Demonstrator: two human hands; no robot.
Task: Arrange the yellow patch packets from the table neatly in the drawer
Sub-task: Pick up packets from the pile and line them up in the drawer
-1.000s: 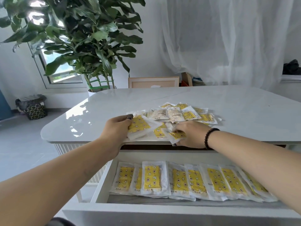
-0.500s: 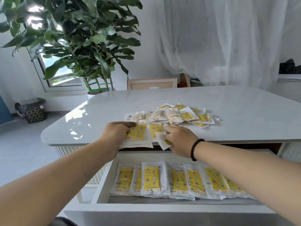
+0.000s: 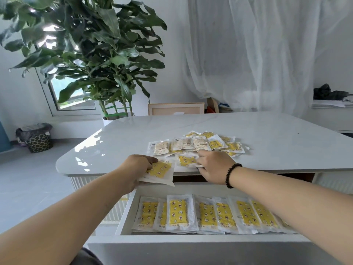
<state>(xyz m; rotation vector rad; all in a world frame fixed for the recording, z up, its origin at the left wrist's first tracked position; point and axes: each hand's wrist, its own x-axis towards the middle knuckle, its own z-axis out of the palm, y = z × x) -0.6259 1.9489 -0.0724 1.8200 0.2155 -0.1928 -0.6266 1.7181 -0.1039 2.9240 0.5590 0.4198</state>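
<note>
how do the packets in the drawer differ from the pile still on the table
The drawer packets lie in one overlapping row, all yellow side up; the table pile is a loose heap at mixed angles, several showing their pale printed backs. The pile lies untouched; the drawer row is partly hidden by the right arm. Both are the same clear-edged yellow patch packets.

A white table (image 3: 133, 142) carries a heap of packets (image 3: 198, 144) just beyond the fingers (image 3: 200, 159). The drawer (image 3: 191, 243) below holds a row of packets (image 3: 191, 213).

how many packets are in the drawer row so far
7 show in the drawer: one row, left to right, overlapping; the right arm may hide more.
</note>
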